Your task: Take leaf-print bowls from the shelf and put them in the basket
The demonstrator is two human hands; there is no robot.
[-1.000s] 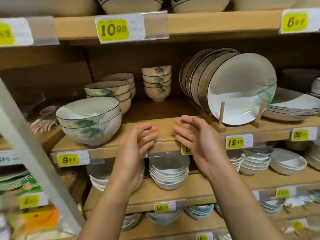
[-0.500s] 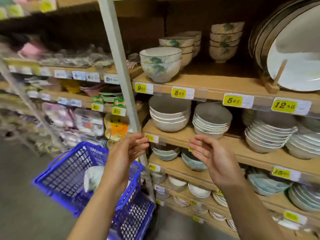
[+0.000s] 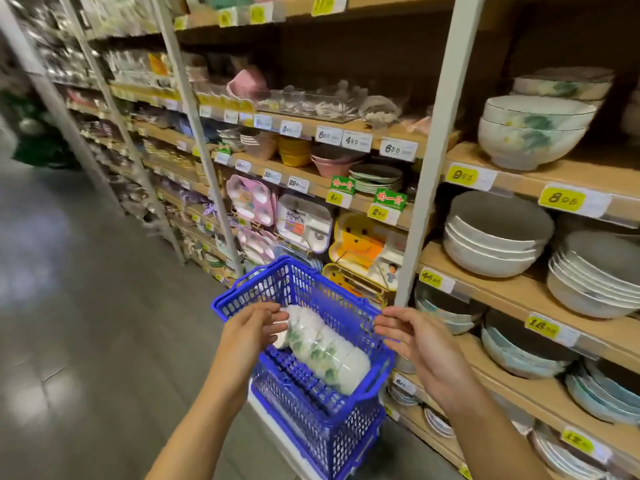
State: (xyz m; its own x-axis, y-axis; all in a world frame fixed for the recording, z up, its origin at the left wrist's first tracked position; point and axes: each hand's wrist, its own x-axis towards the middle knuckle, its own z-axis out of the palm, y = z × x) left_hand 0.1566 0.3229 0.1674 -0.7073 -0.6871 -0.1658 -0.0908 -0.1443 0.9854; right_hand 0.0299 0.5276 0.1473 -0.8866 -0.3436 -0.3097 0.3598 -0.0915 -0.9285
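Note:
A blue plastic basket [image 3: 322, 420] stands on the floor in front of the shelving. Inside it a nested stack of white bowls with green leaf prints [image 3: 327, 348] lies on its side. My left hand [image 3: 251, 329] hovers over the basket's near left rim, fingers loosely bent, holding nothing. My right hand [image 3: 414, 336] hangs just past the basket's right rim, fingers relaxed and empty. Two larger leaf-print bowls [image 3: 530, 131] sit stacked on the upper right shelf, with more leaf-print bowls [image 3: 561, 85] behind them.
A grey shelf upright [image 3: 427, 188] rises just right of the basket. Plain white and grey bowls [image 3: 495, 237] fill the shelves below. Children's trays [image 3: 304, 225] and coloured dishes line the shelves behind the basket. Grey aisle floor [image 3: 86, 306] stretches to the left.
My view swung left and down from the bowl shelf to the basket. Both hands dropped, empty throughout, from the shelf edge to either side of the basket.

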